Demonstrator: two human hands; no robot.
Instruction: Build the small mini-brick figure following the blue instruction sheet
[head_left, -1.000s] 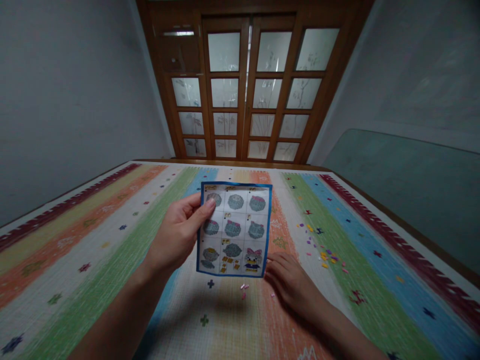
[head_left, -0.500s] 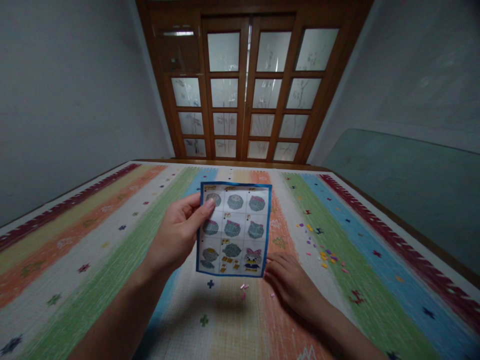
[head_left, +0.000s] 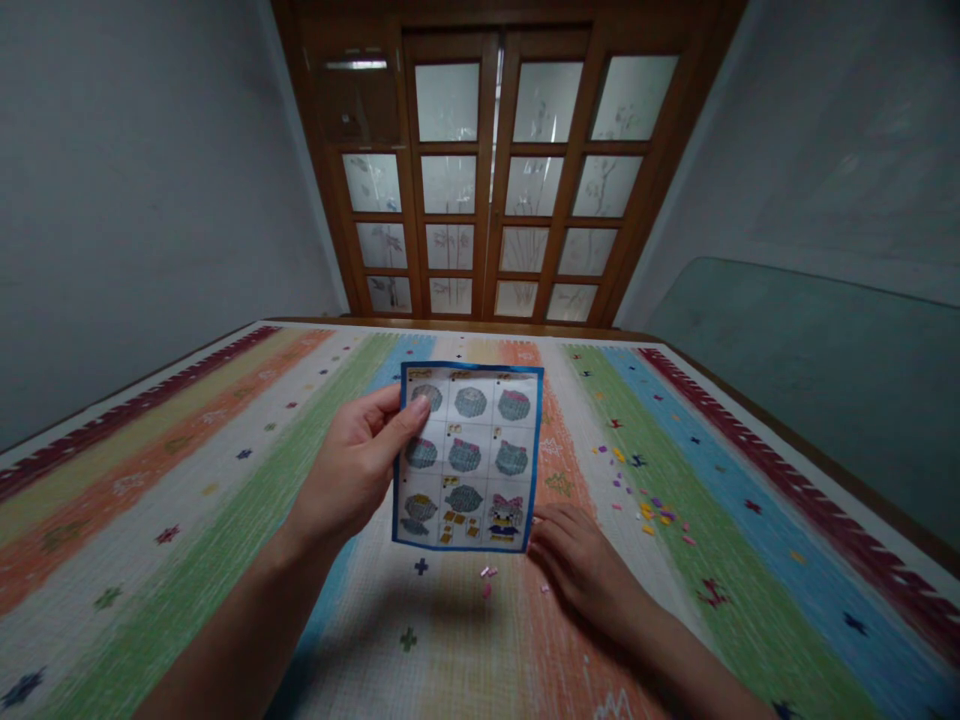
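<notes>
My left hand (head_left: 360, 455) is closed on the left edge of an instruction sheet (head_left: 480, 475), with the thumb pressed on its front. The blue-bordered sheet stands tilted up above the table, printed with a grid of building steps showing grey rounded block shapes and a finished figure. Beside its lower right corner, my right hand (head_left: 589, 560) is closed with fingers curled together. The fingertips are partly hidden at the sheet's edge, so what they hold is unclear. Several tiny pink building pieces (head_left: 487, 575) lie on the cloth just below the sheet.
More tiny purple, yellow and pink pieces (head_left: 656, 512) are scattered on the striped tablecloth (head_left: 300, 600) to the right. Beyond the table's far edge stand wooden doors (head_left: 491, 240) with glass panes. A greenish rounded panel (head_left: 810, 390) leans along the right wall.
</notes>
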